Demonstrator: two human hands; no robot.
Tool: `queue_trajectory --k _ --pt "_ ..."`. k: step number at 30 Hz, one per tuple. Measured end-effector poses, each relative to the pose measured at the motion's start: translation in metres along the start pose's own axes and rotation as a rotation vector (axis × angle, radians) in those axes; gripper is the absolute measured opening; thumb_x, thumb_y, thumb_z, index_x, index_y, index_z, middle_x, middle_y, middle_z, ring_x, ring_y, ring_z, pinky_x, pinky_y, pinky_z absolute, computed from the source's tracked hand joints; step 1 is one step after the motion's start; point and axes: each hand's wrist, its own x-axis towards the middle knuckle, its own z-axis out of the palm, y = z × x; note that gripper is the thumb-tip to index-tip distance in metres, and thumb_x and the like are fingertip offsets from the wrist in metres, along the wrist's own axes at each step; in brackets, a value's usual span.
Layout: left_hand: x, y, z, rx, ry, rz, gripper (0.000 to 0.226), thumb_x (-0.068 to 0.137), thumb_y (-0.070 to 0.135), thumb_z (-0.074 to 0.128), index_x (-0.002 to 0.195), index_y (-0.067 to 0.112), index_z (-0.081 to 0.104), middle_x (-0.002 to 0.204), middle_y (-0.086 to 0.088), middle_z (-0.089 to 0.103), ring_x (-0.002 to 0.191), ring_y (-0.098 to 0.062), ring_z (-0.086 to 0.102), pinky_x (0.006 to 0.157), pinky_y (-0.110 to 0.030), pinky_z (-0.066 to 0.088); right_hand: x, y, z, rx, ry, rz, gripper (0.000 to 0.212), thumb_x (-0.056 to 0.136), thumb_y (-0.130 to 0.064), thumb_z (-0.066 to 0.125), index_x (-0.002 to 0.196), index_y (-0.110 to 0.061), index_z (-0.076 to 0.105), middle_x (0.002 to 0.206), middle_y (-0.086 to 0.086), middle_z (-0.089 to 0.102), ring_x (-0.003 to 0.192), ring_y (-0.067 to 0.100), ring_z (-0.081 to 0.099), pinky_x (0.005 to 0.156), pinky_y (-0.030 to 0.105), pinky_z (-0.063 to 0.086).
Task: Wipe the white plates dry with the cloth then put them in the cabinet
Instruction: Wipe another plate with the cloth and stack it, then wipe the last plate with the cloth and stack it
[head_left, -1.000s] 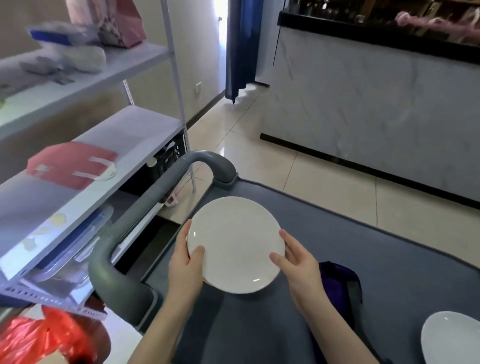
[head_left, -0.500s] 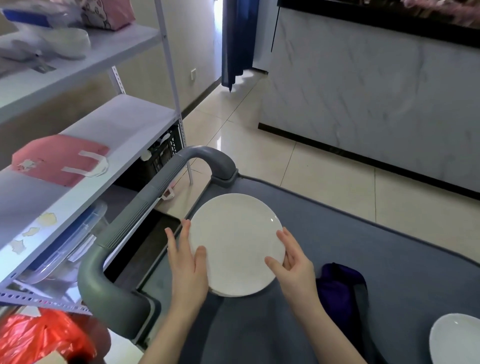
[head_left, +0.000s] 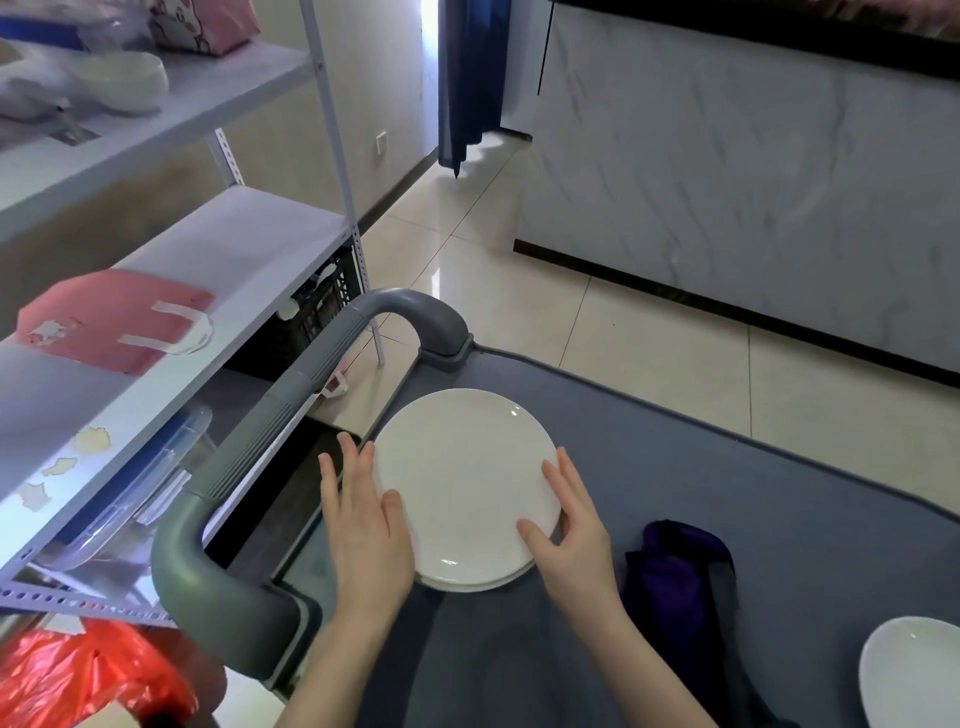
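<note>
Left hand (head_left: 363, 525): fingers straight, laid against the left rim of the white plate (head_left: 465, 483), thumb resting on its face. Not curled round it.

Plate: sits flat on the grey cart top (head_left: 675, 467), near the cart handle (head_left: 291, 405). A second rim (head_left: 470, 586) shows just under its near edge, so it appears to lie on another plate. How many are below cannot be told.

Right hand (head_left: 576, 525): fingers straight along the right rim, thumb on the face. Also open, steadying rather than clasping.

Purple cloth (head_left: 675, 571): bunched on the cart just right of the right wrist, held by neither hand.

Another white plate (head_left: 914, 675): far lower right corner, well apart from the stack, partly cut off.

Progress, as judged: wiping of the top plate looks finished, since the cloth is set aside. The corner plate probably awaits drying. No plate is stored yet. No closed cabinet is visible. The shelf rack (head_left: 234, 234) at far left may be the destination.
</note>
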Motion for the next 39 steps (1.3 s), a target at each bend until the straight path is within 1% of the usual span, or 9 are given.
queue_trajectory --k 6,11,16,22,28,31,35,37,39 --pt "0.0 0.002 -0.004 0.022 -0.054 -0.012 0.056 0.101 0.006 0.038 0.154 0.007 0.022 0.164 -0.001 0.016 0.151 -0.014 0.002 0.12 -0.027 0.004 0.002 0.004 -0.011 -0.036 -0.058 -0.009 0.065 0.086 -0.003 0.07 0.144 -0.019 0.047 0.153 -0.022 0.028 0.138 -0.006 0.029 0.101 -0.002 0.024" --pt "-0.008 0.016 -0.01 0.003 0.085 -0.026 0.049 0.1 0.014 0.049 0.147 0.009 0.039 0.157 -0.008 0.034 0.15 -0.021 0.014 0.12 -0.043 0.016 -0.002 0.003 -0.041 -0.038 -0.07 -0.056 0.054 0.089 -0.008 0.069 0.139 -0.021 0.053 0.147 -0.014 0.045 0.136 0.0 0.04 0.115 0.023 0.031" --pt "-0.044 0.059 0.007 -0.193 0.149 0.142 0.031 0.096 0.013 0.05 0.119 0.032 0.058 0.129 0.006 0.055 0.125 -0.012 0.047 0.101 -0.033 0.038 -0.018 0.015 -0.091 -0.013 0.041 -0.037 0.041 0.093 -0.011 0.065 0.122 -0.038 0.058 0.126 -0.024 0.058 0.12 -0.006 0.052 0.099 0.012 0.042" --pt "-0.093 0.113 0.071 -0.28 -0.116 0.315 0.034 0.093 0.0 0.056 0.103 0.032 0.062 0.103 0.016 0.066 0.095 -0.005 0.061 0.076 -0.008 0.044 -0.049 0.039 -0.169 -0.011 0.172 -0.023 0.038 0.091 -0.005 0.065 0.113 -0.036 0.064 0.117 -0.019 0.066 0.111 -0.007 0.059 0.095 0.012 0.046" --pt "-0.151 0.155 0.15 -0.29 -0.482 0.375 0.034 0.093 0.005 0.059 0.098 0.039 0.063 0.094 0.019 0.069 0.089 -0.003 0.066 0.075 -0.012 0.049 -0.096 0.082 -0.26 -0.113 0.319 0.048 0.037 0.092 -0.01 0.065 0.112 -0.04 0.061 0.112 -0.029 0.062 0.112 -0.01 0.056 0.095 0.009 0.042" --pt "-0.181 0.17 0.19 -0.261 -0.647 0.331 0.031 0.093 0.011 0.062 0.101 0.041 0.062 0.093 0.021 0.069 0.088 0.001 0.065 0.072 -0.008 0.046 -0.119 0.108 -0.301 -0.194 0.363 0.12 0.034 0.093 -0.013 0.064 0.122 -0.029 0.064 0.119 -0.022 0.061 0.117 -0.001 0.055 0.102 0.019 0.04" --pt "-0.214 0.181 0.235 -0.146 -0.795 0.254 0.031 0.092 0.015 0.064 0.116 0.034 0.06 0.104 0.016 0.065 0.092 0.002 0.061 0.083 -0.015 0.049 -0.142 0.142 -0.345 -0.376 0.381 0.174 0.04 0.091 -0.016 0.066 0.13 -0.021 0.06 0.132 -0.011 0.056 0.127 0.01 0.048 0.105 0.016 0.031" --pt "-0.227 0.185 0.252 -0.055 -0.849 0.229 0.037 0.091 0.019 0.065 0.127 0.027 0.056 0.112 0.016 0.058 0.101 -0.001 0.057 0.088 -0.018 0.044 -0.149 0.159 -0.362 -0.451 0.376 0.217 0.044 0.09 -0.018 0.066 0.133 -0.02 0.057 0.14 -0.006 0.051 0.133 0.014 0.042 0.111 0.023 0.03" --pt "-0.239 0.19 0.264 0.024 -0.896 0.227 0.035 0.089 0.021 0.064 0.121 0.031 0.054 0.109 0.015 0.056 0.105 -0.007 0.057 0.085 -0.019 0.041 -0.154 0.173 -0.374 -0.506 0.366 0.257 0.049 0.09 -0.02 0.066 0.138 -0.02 0.054 0.148 -0.005 0.044 0.138 0.016 0.035 0.113 0.026 0.027"
